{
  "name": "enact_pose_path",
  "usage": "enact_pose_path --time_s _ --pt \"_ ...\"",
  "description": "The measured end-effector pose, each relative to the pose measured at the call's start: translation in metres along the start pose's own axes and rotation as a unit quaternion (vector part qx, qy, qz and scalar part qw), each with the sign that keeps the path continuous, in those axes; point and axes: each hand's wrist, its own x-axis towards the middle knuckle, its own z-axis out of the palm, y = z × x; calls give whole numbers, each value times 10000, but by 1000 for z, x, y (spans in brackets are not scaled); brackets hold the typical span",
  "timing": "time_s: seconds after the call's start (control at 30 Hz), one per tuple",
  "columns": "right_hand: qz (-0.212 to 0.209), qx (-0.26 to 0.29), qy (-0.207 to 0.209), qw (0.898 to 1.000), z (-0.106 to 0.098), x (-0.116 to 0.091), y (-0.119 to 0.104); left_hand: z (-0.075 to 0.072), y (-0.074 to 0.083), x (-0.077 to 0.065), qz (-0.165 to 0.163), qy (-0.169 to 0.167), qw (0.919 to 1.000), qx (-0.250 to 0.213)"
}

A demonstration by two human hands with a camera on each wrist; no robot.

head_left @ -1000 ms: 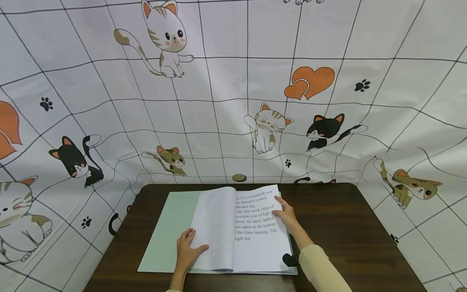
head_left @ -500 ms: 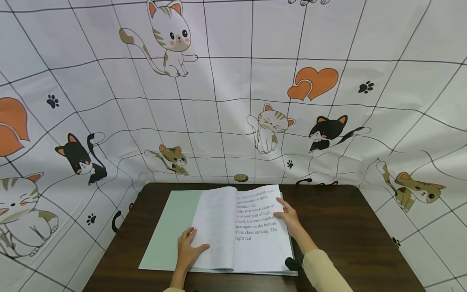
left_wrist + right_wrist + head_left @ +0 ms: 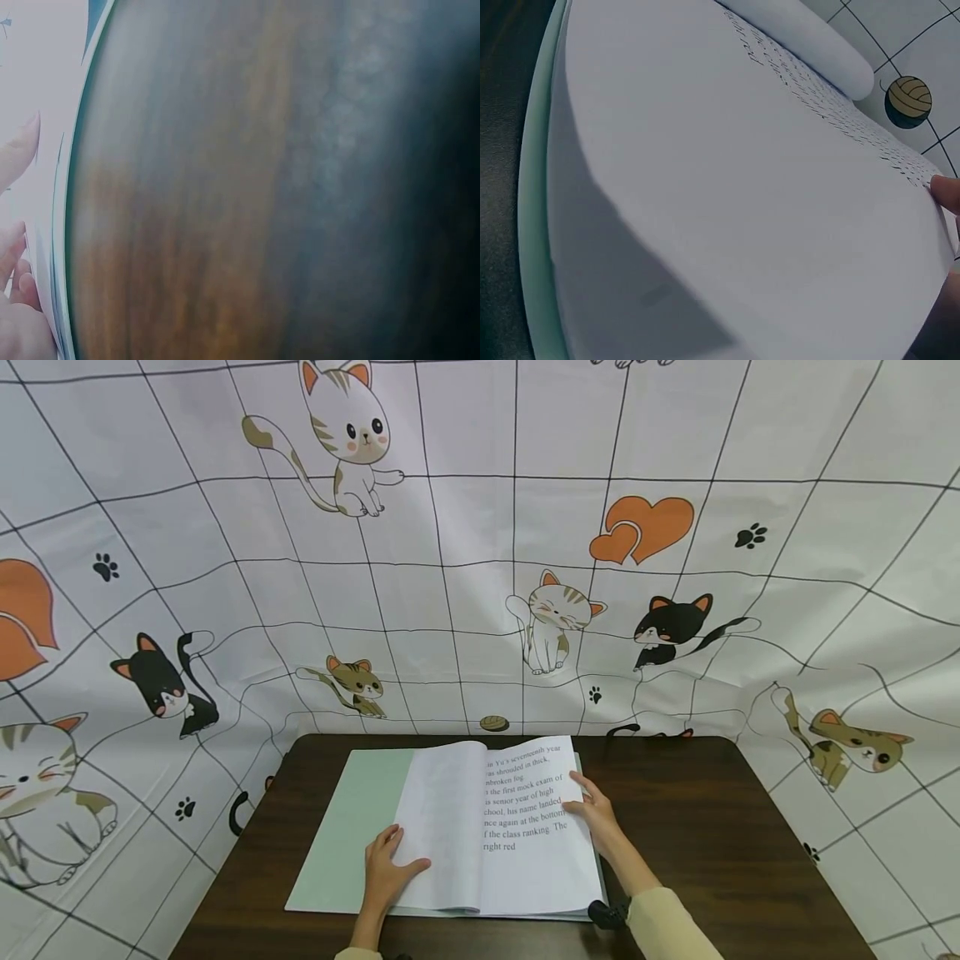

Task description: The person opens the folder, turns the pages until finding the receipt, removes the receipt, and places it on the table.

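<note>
"Starting nearest?"

"Left hand [image 3: 386,875] resting on the book's [image 3: 442,785] left page [image 3: 446,835], thumb and fingers spread; right hand [image 3: 597,818] pinching the right page [image 3: 536,877] at its edge."

"What holds the pages?"

"Green cover [image 3: 348,835], lying open on the dark table [image 3: 750,860]."

"Behind?"

"Cat-print backdrop [image 3: 468,518]."

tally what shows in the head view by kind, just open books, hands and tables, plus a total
Open book: 1
Hands: 2, left hand and right hand
Table: 1
Total: 4

Book [image 3: 457,827] in all views (wrists' closest)
</note>
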Motion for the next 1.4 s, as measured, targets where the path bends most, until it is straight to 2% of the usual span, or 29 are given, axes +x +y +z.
enact_pose_path --time_s 0.3,0.63,0.8,1.1,1.4 --pt "145 315 33 9994 -2 -13 8 0 0 -2 -75 -19 10000 38" --pt "257 373 16 9990 6 -29 8 0 1 -1 -154 -134 9998 85" --pt "186 611 -175 9978 9 -36 8 0 2 -1 -144 -126 9998 61" --pt "251 726 -390 9963 11 -43 7 1 3 -6 -202 -117 9996 166" --pt "11 826 -569 9950 21 -46 -5 3 1 -1 -184 -57 9997 143"
